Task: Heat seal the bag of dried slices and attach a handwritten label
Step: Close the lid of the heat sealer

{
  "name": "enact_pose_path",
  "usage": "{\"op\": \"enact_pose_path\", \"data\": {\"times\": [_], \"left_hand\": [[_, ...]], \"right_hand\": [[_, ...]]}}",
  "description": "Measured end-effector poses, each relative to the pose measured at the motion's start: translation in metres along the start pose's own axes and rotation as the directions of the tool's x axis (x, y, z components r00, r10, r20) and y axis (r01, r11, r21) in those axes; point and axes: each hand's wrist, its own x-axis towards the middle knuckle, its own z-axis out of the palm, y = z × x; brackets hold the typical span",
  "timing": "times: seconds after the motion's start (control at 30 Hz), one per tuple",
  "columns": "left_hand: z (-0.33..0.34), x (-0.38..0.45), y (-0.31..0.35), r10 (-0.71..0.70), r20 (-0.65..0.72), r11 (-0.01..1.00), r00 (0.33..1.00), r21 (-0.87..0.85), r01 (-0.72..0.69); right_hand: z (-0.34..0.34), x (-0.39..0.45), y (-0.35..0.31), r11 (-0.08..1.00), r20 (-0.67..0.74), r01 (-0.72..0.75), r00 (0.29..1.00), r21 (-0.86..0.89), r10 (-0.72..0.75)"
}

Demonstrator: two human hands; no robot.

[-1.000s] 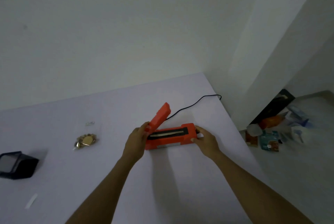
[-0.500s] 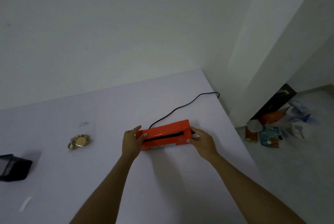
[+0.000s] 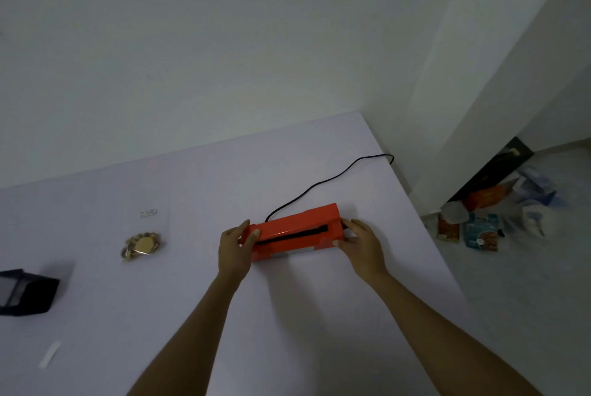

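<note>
An orange heat sealer (image 3: 295, 229) lies on the white table (image 3: 287, 315) with its lid down and a black cord (image 3: 323, 184) running to the far right edge. My left hand (image 3: 235, 247) grips its left end, thumb on the front and fingers over the top. At the right end my right hand (image 3: 363, 243) holds the body with its fingers curled round it. A clear bag of dried slices (image 3: 142, 243) lies flat to the left, apart from both hands. A small white label strip (image 3: 49, 354) lies near the front left.
A dark box (image 3: 25, 295) sits at the table's left edge. The table's right edge runs diagonally beside a white wall. Packets and bags (image 3: 479, 229) are scattered on the floor at the right.
The sealer's lid was raised a second ago; my left hand has brought it down onto the body. Both hands stay at the sealer's ends.
</note>
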Motion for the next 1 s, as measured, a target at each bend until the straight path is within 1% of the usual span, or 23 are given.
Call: {"op": "enact_pose_path", "data": {"times": [0.33,0.53,0.83,1.0], "left_hand": [[-0.003,0.006,-0.003,-0.007,-0.021,1.0,1.0,-0.001,0.007],[-0.007,0.016,-0.002,-0.031,-0.086,0.999,0.996,-0.047,0.027],[-0.044,0.069,0.001,-0.109,-0.185,0.991,0.977,-0.1,0.091],[-0.062,0.114,0.0,-0.113,-0.245,0.993,0.963,-0.059,0.101]], "right_hand": [[0.004,0.006,0.007,0.996,0.002,-0.027,1.0,0.083,0.027],[0.014,0.025,-0.006,0.996,0.032,-0.003,0.999,0.088,0.0],[0.065,0.076,-0.042,0.996,0.085,0.045,0.995,0.072,-0.051],[0.094,0.114,-0.061,0.998,0.071,0.057,0.996,0.025,-0.059]]}}
